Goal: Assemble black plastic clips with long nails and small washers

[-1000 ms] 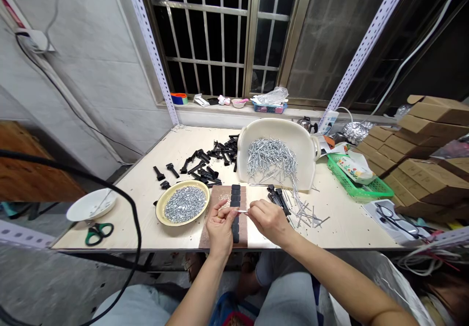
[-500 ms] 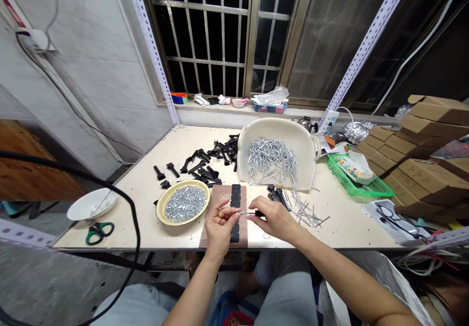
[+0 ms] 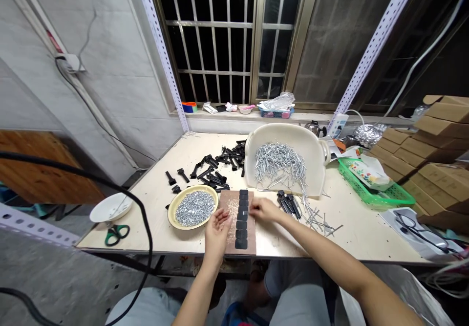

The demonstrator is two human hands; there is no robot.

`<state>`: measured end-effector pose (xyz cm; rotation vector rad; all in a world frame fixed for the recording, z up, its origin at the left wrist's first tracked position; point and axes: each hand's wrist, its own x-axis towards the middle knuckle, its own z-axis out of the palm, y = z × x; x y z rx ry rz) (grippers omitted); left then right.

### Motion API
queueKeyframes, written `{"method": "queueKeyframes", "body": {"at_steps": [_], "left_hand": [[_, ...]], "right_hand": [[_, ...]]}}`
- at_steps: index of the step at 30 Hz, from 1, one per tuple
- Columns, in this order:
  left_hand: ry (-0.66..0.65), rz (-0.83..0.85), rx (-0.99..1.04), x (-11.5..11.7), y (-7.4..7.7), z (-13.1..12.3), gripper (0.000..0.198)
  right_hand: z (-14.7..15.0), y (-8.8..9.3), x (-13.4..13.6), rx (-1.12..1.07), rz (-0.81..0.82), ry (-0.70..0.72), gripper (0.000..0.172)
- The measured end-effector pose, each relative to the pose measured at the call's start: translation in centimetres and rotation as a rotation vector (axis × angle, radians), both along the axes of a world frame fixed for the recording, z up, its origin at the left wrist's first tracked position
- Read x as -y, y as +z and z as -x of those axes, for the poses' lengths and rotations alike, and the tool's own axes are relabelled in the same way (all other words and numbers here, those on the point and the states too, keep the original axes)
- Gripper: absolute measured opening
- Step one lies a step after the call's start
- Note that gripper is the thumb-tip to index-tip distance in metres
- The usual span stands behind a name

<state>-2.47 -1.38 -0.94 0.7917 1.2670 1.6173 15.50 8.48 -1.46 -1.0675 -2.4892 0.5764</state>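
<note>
A brown board [image 3: 250, 240] lies at the table's near edge with a column of black plastic pieces [image 3: 242, 219] down its middle. My left hand [image 3: 217, 228] rests on the board's left part, fingers stretched out over small silver bits, holding nothing. My right hand [image 3: 264, 210] is pinched at the right side of the column, on what looks like a small black piece. Left of the board stands a yellow dish of small silver parts [image 3: 194, 207]. More black pieces [image 3: 287, 203] and loose nails [image 3: 315, 218] lie right of my right hand.
A white tub of nails [image 3: 311, 140] stands behind the board, with a pile of black parts [image 3: 220, 162] to its left. A white bowl [image 3: 111, 207] and green scissors [image 3: 116, 234] lie far left. A green basket [image 3: 373, 196] and cardboard boxes [image 3: 432, 155] fill the right. A black cable [image 3: 110, 191] crosses the left foreground.
My hands held a nail and black piece between them above the board; now they have parted. The right hand has gone down to the column and the left lies flat. The view shifted slightly.
</note>
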Motion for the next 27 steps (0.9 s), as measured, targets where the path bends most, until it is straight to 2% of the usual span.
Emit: {"method": "queueKeyframes", "body": {"at_steps": [2, 3, 6, 7, 8, 12, 17, 22, 25, 27], "left_hand": [[0.069, -0.013, -0.023, 0.1, 0.3, 0.7, 0.039], [0.081, -0.021, -0.031, 0.1, 0.5, 0.8, 0.037], [0.03, -0.038, -0.037, 0.3, 1.0, 0.6, 0.036], [0.011, -0.037, -0.037, 0.4, 1.1, 0.6, 0.036], [0.008, -0.032, -0.039, 0.5, 1.1, 0.7, 0.036], [0.1, -0.011, -0.082, 0.9, 1.3, 1.5, 0.034], [0.0, -0.044, -0.116, 1.0, 1.5, 1.8, 0.034], [0.135, -0.014, -0.171, 1.2, 1.1, 3.2, 0.032], [0.06, 0.004, -0.332, 0.7, 1.2, 4.1, 0.03], [0.026, 0.033, -0.538, -0.3, 1.3, 5.0, 0.029]], "right_hand": [[0.1, -0.3, 0.8, -0.004, 0.07, 0.084, 0.011], [0.2, -0.3, 0.8, -0.027, 0.096, 0.045, 0.011], [0.8, -0.1, 0.0, -0.114, 0.106, -0.232, 0.015], [0.9, -0.1, -0.2, -0.126, 0.101, -0.282, 0.016], [1.1, -0.3, -0.1, -0.126, 0.108, -0.276, 0.015], [1.2, -1.0, 1.1, -0.122, 0.182, -0.106, 0.014], [1.2, -0.8, -0.2, -0.185, 0.161, -0.254, 0.018], [1.0, -1.1, 0.7, -0.177, 0.25, -0.14, 0.012], [1.6, -1.1, 0.4, -0.2, 0.255, -0.186, 0.014], [2.3, -0.9, 0.3, -0.207, 0.271, -0.2, 0.015]]}}
